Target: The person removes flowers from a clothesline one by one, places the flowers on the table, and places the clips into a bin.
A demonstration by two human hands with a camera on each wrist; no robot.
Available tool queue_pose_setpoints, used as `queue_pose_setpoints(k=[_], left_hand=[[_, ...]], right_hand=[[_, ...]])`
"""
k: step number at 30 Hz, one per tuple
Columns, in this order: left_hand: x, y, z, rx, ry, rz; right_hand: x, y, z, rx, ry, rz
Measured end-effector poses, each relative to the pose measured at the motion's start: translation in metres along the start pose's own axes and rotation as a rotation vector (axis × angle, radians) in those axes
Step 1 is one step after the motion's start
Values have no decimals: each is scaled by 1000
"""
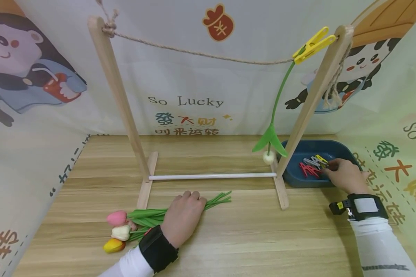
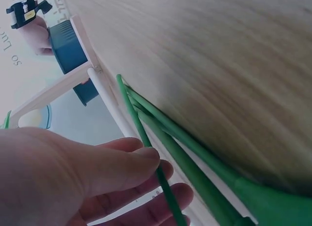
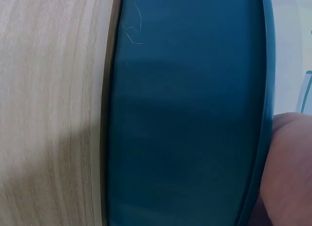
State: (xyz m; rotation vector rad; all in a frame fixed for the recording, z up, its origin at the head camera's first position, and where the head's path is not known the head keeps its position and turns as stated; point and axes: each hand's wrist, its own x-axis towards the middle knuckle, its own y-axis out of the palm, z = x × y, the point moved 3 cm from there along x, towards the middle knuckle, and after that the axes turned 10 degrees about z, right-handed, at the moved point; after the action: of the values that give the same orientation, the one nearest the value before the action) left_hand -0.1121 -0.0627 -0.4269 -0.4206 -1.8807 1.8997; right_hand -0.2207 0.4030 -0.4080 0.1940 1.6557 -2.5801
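Observation:
My left hand lies over a bunch of artificial tulips on the table, pinching one green tulip stem between thumb and fingers. Pink, white and yellow tulip heads point left. My right hand reaches over the near right rim of a blue tray. Its fingertips are right at a yellow clothespin, beside white-grey and red clothespins; I cannot tell whether they grip it. A white tulip hangs head down from the rope by a large yellow clothespin.
A wooden frame stands across the table, with a left post, a right post and a white bar low between them. A sagging rope joins the post tops. Printed cloth walls the back and sides.

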Motion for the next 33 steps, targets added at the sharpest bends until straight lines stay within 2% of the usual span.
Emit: queue_pose_setpoints(k=[8, 12, 18, 22, 26, 33], left_hand=[[1, -12, 3, -79, 14, 2], [4, -24, 8, -133, 18, -13], [13, -47, 15, -197, 23, -46], [20, -63, 18, -252, 18, -89], [26, -83, 21, -300, 19, -144], [41, -115, 25, -393, 84, -270]], right_hand=[[-11, -12, 9, 18, -62, -114], [-20, -32, 22, 11, -104, -162], [-36, -72, 53, 7, -183, -249], [-47, -97, 77, 7, -207, -274], [-61, -122, 105, -5, -242, -346], [-84, -163, 151, -17, -347, -442]])
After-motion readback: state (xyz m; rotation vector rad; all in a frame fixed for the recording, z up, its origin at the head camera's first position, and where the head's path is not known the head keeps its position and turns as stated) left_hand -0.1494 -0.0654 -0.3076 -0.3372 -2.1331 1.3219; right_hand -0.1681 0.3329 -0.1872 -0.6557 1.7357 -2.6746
